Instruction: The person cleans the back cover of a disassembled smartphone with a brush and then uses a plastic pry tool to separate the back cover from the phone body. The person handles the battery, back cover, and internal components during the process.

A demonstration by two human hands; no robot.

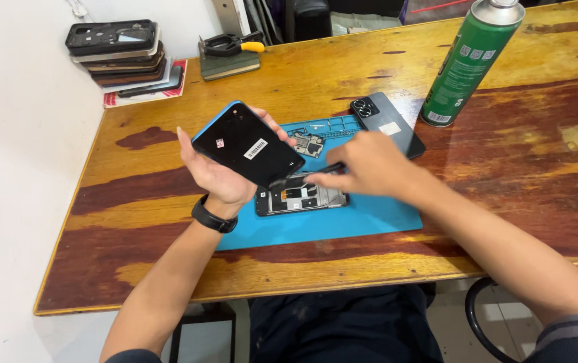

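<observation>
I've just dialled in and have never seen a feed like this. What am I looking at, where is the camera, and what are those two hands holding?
There is no machine here: these are a person's two bare hands, filmed by one camera worn on the head, looking down at a wooden table.

The left hand, with a dark band on its wrist, holds up a black phone back cover with a blue edge, tilted. The right hand holds a slim dark tool; its tip meets the cover's lower edge.

Below them lies a blue work mat. On it rest an opened phone body with its insides showing, a small circuit board and part of a grey phone lying camera side up.

Further off stand a green spray can, a stack of phones and a pair of pliers.
</observation>
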